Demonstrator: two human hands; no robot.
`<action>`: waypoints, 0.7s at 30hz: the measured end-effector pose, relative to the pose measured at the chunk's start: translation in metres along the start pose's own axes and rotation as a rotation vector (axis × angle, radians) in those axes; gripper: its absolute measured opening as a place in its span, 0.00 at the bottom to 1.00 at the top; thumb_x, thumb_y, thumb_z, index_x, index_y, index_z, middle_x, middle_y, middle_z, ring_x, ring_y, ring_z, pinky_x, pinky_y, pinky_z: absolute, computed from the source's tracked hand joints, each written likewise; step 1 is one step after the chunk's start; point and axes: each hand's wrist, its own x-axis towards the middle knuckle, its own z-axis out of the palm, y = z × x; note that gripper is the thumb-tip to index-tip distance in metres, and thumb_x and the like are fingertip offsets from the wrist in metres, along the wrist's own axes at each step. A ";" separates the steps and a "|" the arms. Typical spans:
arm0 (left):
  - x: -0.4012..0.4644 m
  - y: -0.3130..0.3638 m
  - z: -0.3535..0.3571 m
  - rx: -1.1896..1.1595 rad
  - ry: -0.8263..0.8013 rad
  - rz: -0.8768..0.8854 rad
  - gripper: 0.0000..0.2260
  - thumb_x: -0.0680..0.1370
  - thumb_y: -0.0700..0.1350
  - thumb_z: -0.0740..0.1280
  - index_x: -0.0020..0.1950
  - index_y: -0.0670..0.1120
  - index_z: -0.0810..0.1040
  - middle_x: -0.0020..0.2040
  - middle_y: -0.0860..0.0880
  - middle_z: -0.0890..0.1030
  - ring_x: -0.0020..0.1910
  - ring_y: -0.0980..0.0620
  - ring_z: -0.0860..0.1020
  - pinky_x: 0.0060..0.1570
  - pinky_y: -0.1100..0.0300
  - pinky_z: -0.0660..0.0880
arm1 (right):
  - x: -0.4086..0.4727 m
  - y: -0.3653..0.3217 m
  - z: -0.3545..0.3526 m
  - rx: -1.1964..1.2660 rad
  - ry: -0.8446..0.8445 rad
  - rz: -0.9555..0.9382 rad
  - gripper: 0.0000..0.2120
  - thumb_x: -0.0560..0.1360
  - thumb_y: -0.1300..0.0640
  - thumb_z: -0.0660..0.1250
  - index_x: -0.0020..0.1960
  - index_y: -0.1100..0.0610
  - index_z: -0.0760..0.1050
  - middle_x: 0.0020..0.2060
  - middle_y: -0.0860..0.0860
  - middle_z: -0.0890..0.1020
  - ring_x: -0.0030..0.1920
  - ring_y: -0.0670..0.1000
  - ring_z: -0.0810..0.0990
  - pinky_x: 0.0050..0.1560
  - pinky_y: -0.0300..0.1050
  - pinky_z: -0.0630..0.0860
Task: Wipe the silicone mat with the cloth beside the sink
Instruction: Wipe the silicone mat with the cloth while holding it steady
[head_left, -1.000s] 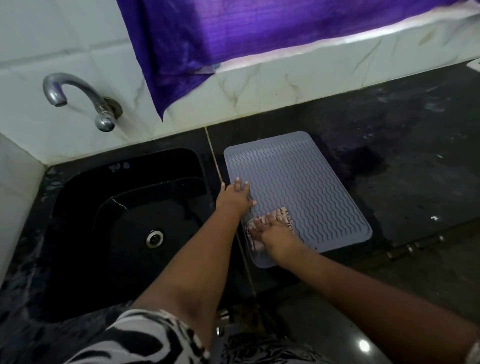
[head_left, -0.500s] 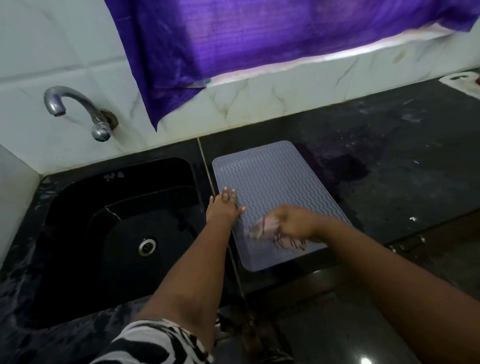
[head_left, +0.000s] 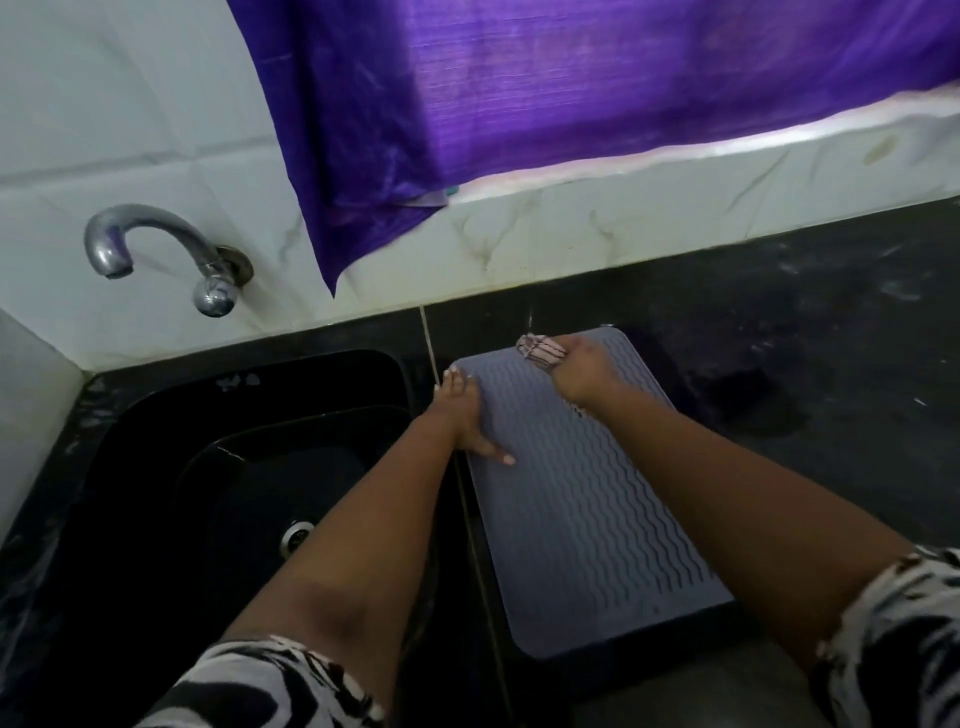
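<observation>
Since a second ago we've slid our right hand (head_left: 582, 370), gripping the cloth (head_left: 540, 351), up to the mat (head_left: 587, 499)'s far edge while our left hand (head_left: 470, 415) presses flat, so coverage looks nearly complete.

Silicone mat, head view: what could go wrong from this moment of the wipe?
1. The cloth is at the mat's far edge; another push could carry it onto the stained counter.
2. Only the left hand pins the mat, along its edge nearest the sink; the mat might slide or buckle there.
</observation>
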 end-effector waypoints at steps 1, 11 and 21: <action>0.009 -0.001 0.000 0.030 -0.030 0.009 0.69 0.57 0.69 0.77 0.78 0.42 0.34 0.78 0.41 0.33 0.76 0.42 0.32 0.73 0.48 0.36 | 0.016 -0.008 0.008 -0.094 0.025 -0.091 0.13 0.77 0.53 0.64 0.61 0.49 0.77 0.57 0.52 0.82 0.56 0.52 0.79 0.58 0.44 0.73; 0.050 -0.016 0.010 0.152 -0.135 -0.023 0.78 0.44 0.76 0.73 0.74 0.47 0.25 0.74 0.49 0.24 0.73 0.50 0.25 0.72 0.44 0.31 | 0.078 -0.001 0.095 -0.656 -0.072 -0.297 0.23 0.81 0.56 0.53 0.75 0.56 0.61 0.73 0.55 0.67 0.73 0.56 0.63 0.75 0.49 0.53; 0.041 -0.005 -0.002 0.182 -0.144 -0.079 0.79 0.45 0.77 0.73 0.73 0.44 0.23 0.74 0.48 0.24 0.73 0.48 0.26 0.71 0.42 0.31 | 0.003 -0.014 0.041 -0.776 -0.403 -0.203 0.14 0.75 0.57 0.66 0.60 0.57 0.77 0.58 0.55 0.79 0.59 0.56 0.77 0.60 0.50 0.73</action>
